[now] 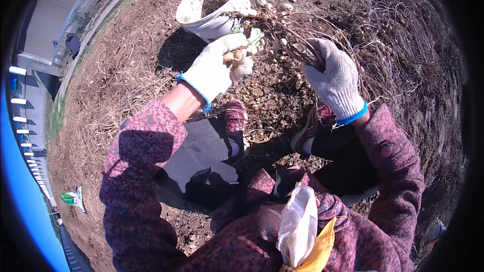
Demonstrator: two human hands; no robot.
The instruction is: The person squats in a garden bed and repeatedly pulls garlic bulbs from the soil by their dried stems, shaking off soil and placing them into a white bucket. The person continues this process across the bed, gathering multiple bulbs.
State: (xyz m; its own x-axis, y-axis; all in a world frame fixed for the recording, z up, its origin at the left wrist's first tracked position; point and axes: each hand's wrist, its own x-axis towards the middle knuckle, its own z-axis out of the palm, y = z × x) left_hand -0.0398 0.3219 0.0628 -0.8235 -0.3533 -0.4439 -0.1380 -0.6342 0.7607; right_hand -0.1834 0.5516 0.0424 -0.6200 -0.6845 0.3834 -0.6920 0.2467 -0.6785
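My right hand [334, 73], in a white knit glove with a blue cuff, is closed around a bundle of dry peanut stems [295, 38]. From it the stems run up and left toward the bucket, with peanut pods [269, 9] at their root ends. My left hand [214, 65], gloved the same way, has its fingers curled around several peanuts [235, 56]. It is just below the white bucket [209, 26], which leans with its mouth toward the upper left. Mud smears the bucket's inner wall; its bottom is hidden.
Heaps of dry peanut vines [398, 45] lie to the right, and dry straw [121, 85] covers the ground at left. My shoes [236, 121] stand on crumbly soil below my hands. A green and white bag [74, 199] lies far left, near a paved edge and white posts.
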